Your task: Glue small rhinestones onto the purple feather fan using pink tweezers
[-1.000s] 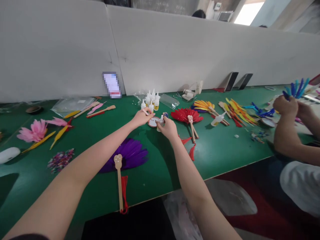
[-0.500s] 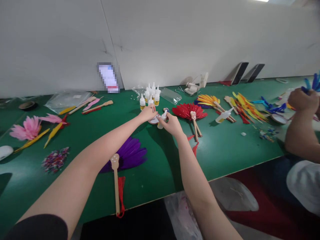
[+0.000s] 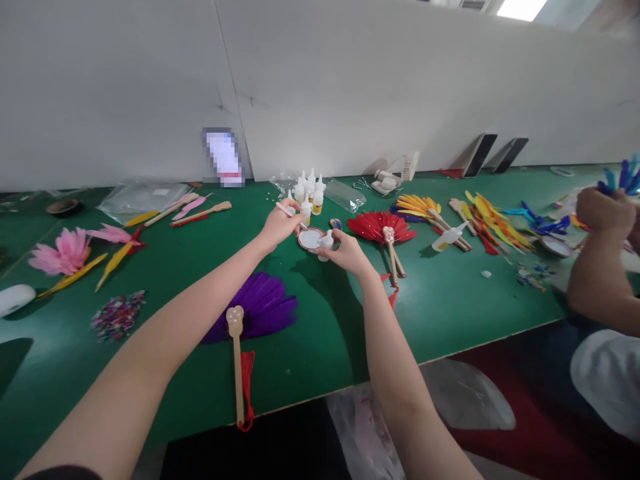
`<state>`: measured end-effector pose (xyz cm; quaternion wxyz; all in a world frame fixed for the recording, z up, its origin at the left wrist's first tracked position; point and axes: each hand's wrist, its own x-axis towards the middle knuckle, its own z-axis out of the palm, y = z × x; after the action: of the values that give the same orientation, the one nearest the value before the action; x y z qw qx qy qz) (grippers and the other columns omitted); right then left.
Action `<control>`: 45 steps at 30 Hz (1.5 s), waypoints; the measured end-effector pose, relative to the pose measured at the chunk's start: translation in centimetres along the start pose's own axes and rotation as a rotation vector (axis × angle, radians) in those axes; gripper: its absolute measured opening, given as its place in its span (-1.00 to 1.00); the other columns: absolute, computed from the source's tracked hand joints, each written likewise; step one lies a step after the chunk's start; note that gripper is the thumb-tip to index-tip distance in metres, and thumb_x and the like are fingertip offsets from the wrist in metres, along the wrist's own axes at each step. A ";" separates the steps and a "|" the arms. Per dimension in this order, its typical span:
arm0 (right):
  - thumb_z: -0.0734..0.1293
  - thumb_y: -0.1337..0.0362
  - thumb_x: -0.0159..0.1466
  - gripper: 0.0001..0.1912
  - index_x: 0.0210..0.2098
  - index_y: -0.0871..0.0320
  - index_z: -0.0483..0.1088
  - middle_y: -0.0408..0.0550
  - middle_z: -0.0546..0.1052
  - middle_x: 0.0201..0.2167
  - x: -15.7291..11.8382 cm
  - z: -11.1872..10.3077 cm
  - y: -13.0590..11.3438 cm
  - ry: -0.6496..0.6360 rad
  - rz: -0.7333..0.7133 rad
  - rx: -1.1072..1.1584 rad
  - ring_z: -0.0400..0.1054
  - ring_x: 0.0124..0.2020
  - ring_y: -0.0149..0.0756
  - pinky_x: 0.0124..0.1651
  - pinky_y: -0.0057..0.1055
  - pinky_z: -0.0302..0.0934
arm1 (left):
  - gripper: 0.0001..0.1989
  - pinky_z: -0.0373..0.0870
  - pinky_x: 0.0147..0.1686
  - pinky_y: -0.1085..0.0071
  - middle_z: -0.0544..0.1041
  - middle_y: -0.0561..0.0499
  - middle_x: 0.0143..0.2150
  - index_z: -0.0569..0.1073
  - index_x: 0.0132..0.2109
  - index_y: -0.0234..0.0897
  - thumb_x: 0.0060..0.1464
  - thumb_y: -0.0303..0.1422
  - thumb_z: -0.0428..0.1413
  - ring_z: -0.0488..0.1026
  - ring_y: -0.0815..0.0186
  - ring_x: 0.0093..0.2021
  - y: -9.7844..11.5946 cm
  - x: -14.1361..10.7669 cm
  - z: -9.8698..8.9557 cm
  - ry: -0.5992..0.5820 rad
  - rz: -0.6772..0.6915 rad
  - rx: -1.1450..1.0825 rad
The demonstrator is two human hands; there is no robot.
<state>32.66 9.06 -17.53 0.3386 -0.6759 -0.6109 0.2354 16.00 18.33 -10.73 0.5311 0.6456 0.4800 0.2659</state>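
My left hand pinches a thin pale stick just left of a small round dish with white contents and a reddish rim. On the dish's right side, my right hand is closed on a small white bottle. Behind my left hand stand several white glue bottles with pointed tips and yellow labels. Nearer to me lies a purple feather fan with beads, a wooden handle and a red tassel. A red feather fan rests right of my right hand.
On the left are pink feathers and a pile of small colourful pieces. To the right lie another bottle and yellow-orange feathers. A person's hand holds blue feathers at the far right.
My left hand has moved left, away from the dish, and the stick in it now shows. The bottle in my right hand has become more upright and sits a little lower. The view has shifted slightly.
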 end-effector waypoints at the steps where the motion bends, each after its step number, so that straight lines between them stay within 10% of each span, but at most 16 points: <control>1: 0.37 0.16 0.40 -0.72 0.00 0.23 0.45 -0.01 0.55 -0.11 0.0 0.1 0.0 -0.001 -0.009 0.020 0.50 -0.18 -0.25 -0.12 -0.22 0.47 | -0.70 0.57 -0.22 0.27 0.53 -0.08 -0.03 0.44 0.09 -0.32 0.31 -0.25 0.15 0.54 0.27 -0.18 0.4 -1.3 -1.0 0.011 -0.010 -0.077; 7: 0.50 0.02 0.23 -0.45 0.10 0.18 0.43 0.09 0.54 -0.05 -1.3 -1.7 -2.5 0.228 -0.136 0.089 0.49 -0.12 -0.15 -0.07 -0.12 0.45 | -0.89 0.00 -0.68 0.59 0.14 0.26 -0.67 0.40 -0.15 -0.31 0.28 -0.50 -0.02 -0.09 0.53 -0.71 3.5 -11.3 -6.7 -0.044 0.035 -0.549; 12: 0.48 -0.03 0.21 -0.59 -0.05 0.05 0.53 0.04 0.56 -0.06 -5.6 -2.7 -12.8 0.441 -0.395 0.150 0.46 -0.17 -0.16 -0.16 -0.17 0.41 | -0.83 -0.02 -0.67 0.58 0.14 0.28 -0.73 0.40 -0.11 -0.27 0.12 -0.47 0.09 -0.12 0.53 -0.70 5.1 -16.8 -9.3 -0.094 0.145 -0.725; 15: 0.50 0.23 0.25 -0.72 -0.04 0.02 0.53 -0.08 0.65 -0.13 -8.4 -1.0 -20.0 0.314 -0.655 0.288 0.50 -0.23 -0.28 -0.33 -0.37 0.39 | -0.76 0.00 -0.64 0.58 0.23 0.25 -0.67 0.41 -0.06 -0.23 0.10 -0.47 0.13 0.01 0.51 -0.66 5.2 -18.6 -10.7 -0.063 0.237 -0.755; 19: 0.46 0.53 0.23 -0.75 -0.20 0.06 0.55 -0.19 0.66 -0.28 -9.7 1.5 -25.4 0.475 -0.738 0.251 0.53 -0.33 -0.38 -0.28 -0.44 0.44 | -0.80 0.03 -0.63 0.60 0.30 0.23 -0.62 0.41 -0.06 -0.21 0.15 -0.48 0.13 0.10 0.52 -0.62 5.2 -20.1 -12.9 -0.046 0.298 -0.773; 26: 0.48 0.57 0.19 -0.70 -0.22 0.04 0.58 -0.15 0.68 -0.33 -9.3 2.6 -26.6 0.582 -0.780 0.194 0.58 -0.34 -0.22 -0.31 -0.30 0.48 | -0.92 -0.02 -0.64 0.59 0.31 0.21 -0.62 0.43 -0.11 -0.16 0.27 -0.32 0.16 0.12 0.53 -0.64 5.1 -20.6 -14.7 -0.079 0.401 -0.778; 33: 0.46 0.56 0.22 -0.68 -0.16 0.02 0.59 -0.15 0.68 -0.32 -8.6 2.2 -25.8 0.589 -0.796 0.246 0.56 -0.38 -0.27 -0.38 -0.33 0.45 | -0.81 0.04 -0.63 0.58 0.30 0.22 -0.60 0.45 -0.11 -0.14 0.21 -0.19 0.22 0.08 0.51 -0.63 5.2 -20.4 -13.4 -0.160 0.205 -0.951; 40: 0.43 0.42 0.32 -0.87 -0.25 0.07 0.60 -0.18 0.65 -0.42 -8.2 1.3 -25.4 0.504 -0.573 0.588 0.46 -0.51 -0.41 -0.50 -0.45 0.33 | -0.86 0.15 -0.65 0.66 0.34 0.22 -0.62 0.50 -0.16 -0.13 0.21 -0.20 0.24 0.11 0.55 -0.66 5.7 -20.4 -13.5 -0.040 0.293 -0.889; 45: 0.34 0.23 0.44 -0.73 -0.38 0.09 0.57 -0.17 0.59 -0.50 -7.2 1.6 -25.3 0.080 -0.364 1.031 0.41 -0.56 -0.49 -0.61 -0.57 0.22 | -0.83 0.37 -0.65 0.64 0.57 0.15 -0.49 0.60 -0.31 -0.13 0.03 -0.21 0.40 0.45 0.48 -0.59 5.8 -21.1 -14.0 0.250 0.533 -0.659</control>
<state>13.59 2.88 -0.40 0.6842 -0.3139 -0.5101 0.4161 -2.37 5.41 2.31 0.5595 0.5058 0.2468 0.6085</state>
